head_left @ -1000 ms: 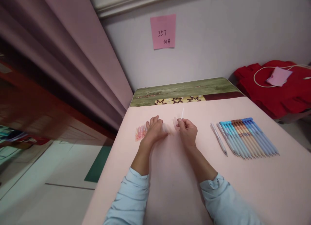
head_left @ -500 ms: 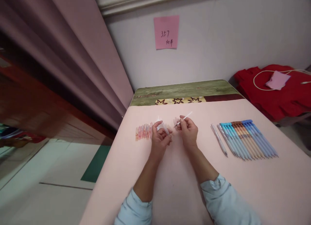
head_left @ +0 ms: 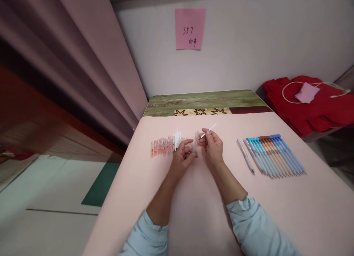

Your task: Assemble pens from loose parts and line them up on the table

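My right hand [head_left: 213,147] pinches a thin white pen refill [head_left: 208,131] that points up and to the right. My left hand [head_left: 183,156] is closed around a clear pen barrel [head_left: 194,146], its end close to the refill's tip. Both hands hover over the middle of the pink table [head_left: 199,211]. Just left of my left hand lies a row of clear pink pen barrels [head_left: 162,148], with a few white refills [head_left: 177,137] beside them.
A row of several blue and brown pens [head_left: 272,154] lies on the table to the right. A green patterned surface [head_left: 201,103] borders the far edge. Red cloth [head_left: 306,104] with a white cord sits at the right. A curtain hangs at left; a pink note [head_left: 190,28] is on the wall.
My left hand left the row of pink barrels, picked up a clear barrel and came toward my right hand. The refill tilted from upright to slanting right.
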{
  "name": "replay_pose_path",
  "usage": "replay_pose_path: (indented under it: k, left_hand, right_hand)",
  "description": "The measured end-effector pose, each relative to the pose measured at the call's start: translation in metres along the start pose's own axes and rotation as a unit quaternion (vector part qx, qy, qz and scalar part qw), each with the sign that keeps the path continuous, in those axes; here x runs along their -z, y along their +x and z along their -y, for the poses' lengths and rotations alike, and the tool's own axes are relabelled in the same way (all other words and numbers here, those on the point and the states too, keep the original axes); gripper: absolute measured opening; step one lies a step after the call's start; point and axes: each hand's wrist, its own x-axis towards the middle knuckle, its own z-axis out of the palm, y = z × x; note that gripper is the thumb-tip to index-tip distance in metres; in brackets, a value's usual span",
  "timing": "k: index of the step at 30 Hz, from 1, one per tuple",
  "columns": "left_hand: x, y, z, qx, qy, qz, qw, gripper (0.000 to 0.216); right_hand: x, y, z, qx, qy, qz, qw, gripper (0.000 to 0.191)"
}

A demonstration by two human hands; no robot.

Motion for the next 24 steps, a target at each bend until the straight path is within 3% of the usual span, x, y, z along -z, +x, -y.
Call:
replay_pose_path:
  k: [13,20,24]
  left_hand:
    - [0.0003,0.0018,0.0033,-0.01,0.047,-0.01,0.999,0.037]
    - [0.0021,-0.0006,0.0064,-0.067,0.217,-0.04,0.973,0.018]
    - [0.0029,0.0004,0.007,-0.113,0.259,-0.072,0.957,0.014]
  right_hand:
    - [0.0014,-0.0025,-0.0018,0.063,-0.089,0.044,0.993,0.031]
    - [0.0017,-0.0059,-0.0005,0.09,-0.143,0.061,0.984,0.031]
    - [0.0017,-0.0094,0.0006,0.095,-0.155,0.084,0.98,0.028]
